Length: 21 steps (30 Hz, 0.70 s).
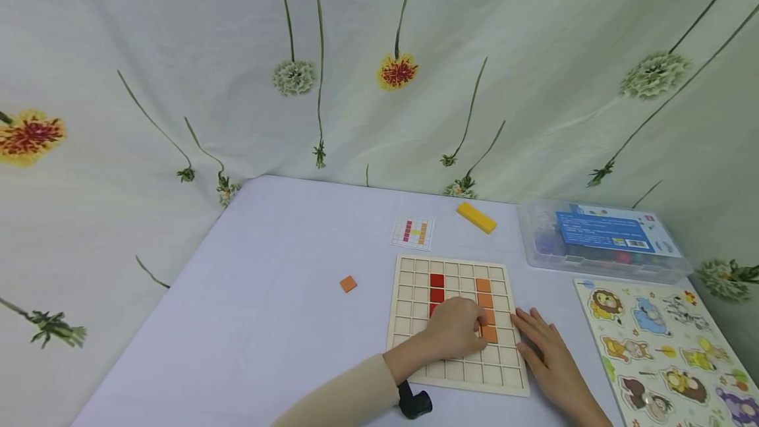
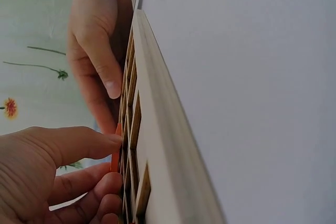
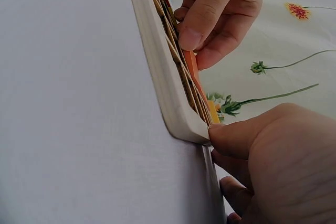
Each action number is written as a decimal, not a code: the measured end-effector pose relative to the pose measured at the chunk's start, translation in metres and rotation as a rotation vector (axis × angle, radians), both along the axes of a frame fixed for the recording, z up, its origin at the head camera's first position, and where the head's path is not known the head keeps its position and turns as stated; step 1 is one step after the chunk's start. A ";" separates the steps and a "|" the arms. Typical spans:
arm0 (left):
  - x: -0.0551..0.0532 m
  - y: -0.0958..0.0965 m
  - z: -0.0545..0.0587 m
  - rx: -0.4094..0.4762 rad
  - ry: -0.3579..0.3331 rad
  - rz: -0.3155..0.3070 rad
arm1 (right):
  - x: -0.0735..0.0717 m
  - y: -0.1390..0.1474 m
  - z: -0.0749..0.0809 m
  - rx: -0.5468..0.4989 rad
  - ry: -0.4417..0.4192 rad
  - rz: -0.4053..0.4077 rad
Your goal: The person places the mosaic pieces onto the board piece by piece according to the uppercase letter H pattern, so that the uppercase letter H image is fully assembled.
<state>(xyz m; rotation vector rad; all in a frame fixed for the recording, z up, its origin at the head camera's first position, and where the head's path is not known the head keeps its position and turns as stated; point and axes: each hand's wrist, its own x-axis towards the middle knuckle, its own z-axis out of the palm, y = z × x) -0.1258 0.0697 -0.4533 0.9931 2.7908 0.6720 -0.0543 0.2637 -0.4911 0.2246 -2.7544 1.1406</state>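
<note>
My left hand [image 1: 453, 328] reaches over the wooden grid board [image 1: 415, 374] and pinches an orange square tile [image 2: 114, 162] at the board's surface, between thumb and fingers. Other orange tiles [image 1: 483, 286] sit in a column above it. Red tiles [image 1: 437, 280] fill part of another column, and the left hand covers cells below them. Along the board's right edge rests my right hand [image 1: 551, 358]; in the right wrist view its thumb [image 3: 231, 137] touches the board near a corner. One loose orange tile [image 1: 348, 284] lies on the table left of the board.
Behind the board lie a small pattern card [image 1: 412, 233] and a yellow block [image 1: 476, 217]. A clear plastic case [image 1: 605, 242] with a blue label stands at the back right. An animal picture board [image 1: 664, 354] lies on the right. A black device [image 1: 415, 402] is under the left wrist.
</note>
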 end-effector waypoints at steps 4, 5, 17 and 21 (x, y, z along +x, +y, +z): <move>0.001 0.001 0.001 -0.010 0.004 -0.003 | 0.000 0.000 0.000 -0.001 -0.003 -0.001; 0.001 0.002 0.001 -0.012 0.006 -0.004 | 0.000 0.000 0.000 -0.002 -0.005 -0.001; -0.001 -0.034 0.024 0.112 0.005 0.011 | 0.000 -0.001 0.001 -0.003 -0.030 0.000; -0.003 -0.066 0.039 0.203 0.001 0.060 | 0.000 -0.002 0.002 0.005 -0.027 -0.003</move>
